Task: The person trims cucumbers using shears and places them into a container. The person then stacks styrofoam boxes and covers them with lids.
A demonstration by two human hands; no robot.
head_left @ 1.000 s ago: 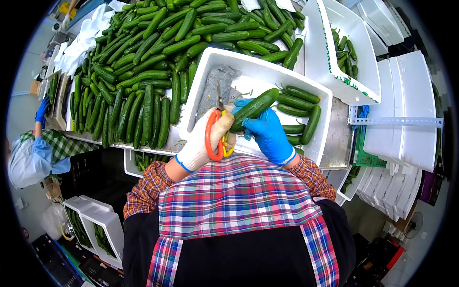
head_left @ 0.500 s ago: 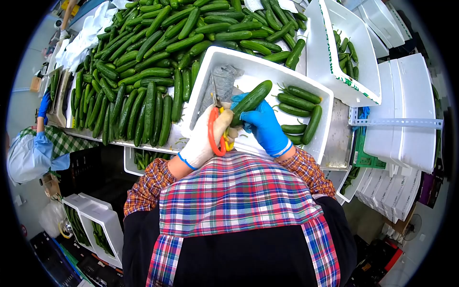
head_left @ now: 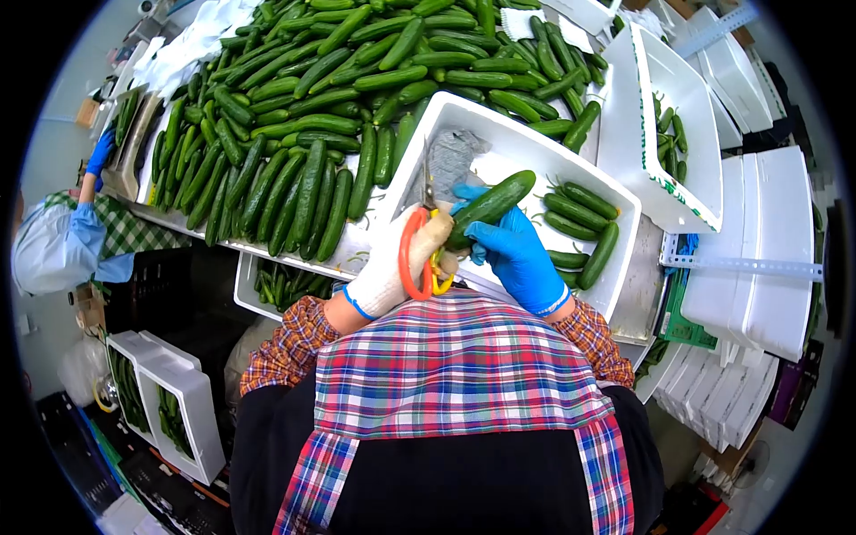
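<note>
Fingers of right hand (head_left: pixel 517 260) grasped cucumber (head_left: pixel 497 205); left hand (head_left: pixel 388 267) gripped scissors (head_left: pixel 404 259), both over near edge of foam box (head_left: pixel 535 153). Firm, steady hold judged best.

You are in what looks like a produce packing room: a great heap of cucumbers (head_left: pixel 389 78) fills the upper middle of your view, beside an open white foam box (head_left: pixel 618 134) at upper right. Stacked white boxes (head_left: pixel 758 250) line your right side, foam boxes of produce (head_left: pixel 207 428) stand at lower left, and a blue-gloved co-worker (head_left: pixel 53 248) is at the left edge.
</note>
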